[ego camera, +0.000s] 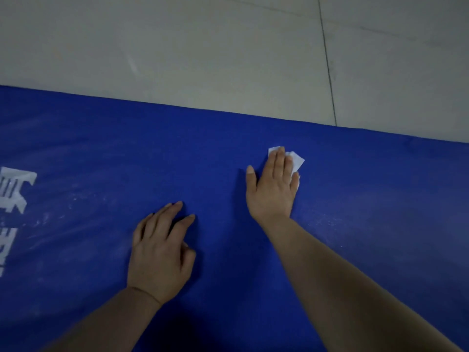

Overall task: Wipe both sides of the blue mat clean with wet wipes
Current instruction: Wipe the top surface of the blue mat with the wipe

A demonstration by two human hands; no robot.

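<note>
So right hand [272, 189] is flat, fingers straight, pressing the wet wipe [295, 160] onto the blue mat [355, 194] on the floor [203, 47]. Left hand [160, 252] rests loose, empty grip. Mid-wipe on this side; chalky smears left and right probably need passes before flipping.

I have only the head view: it looks forward and down, close over the blue mat [355, 224], grey floor [203, 47] beyond its far edge.
</note>
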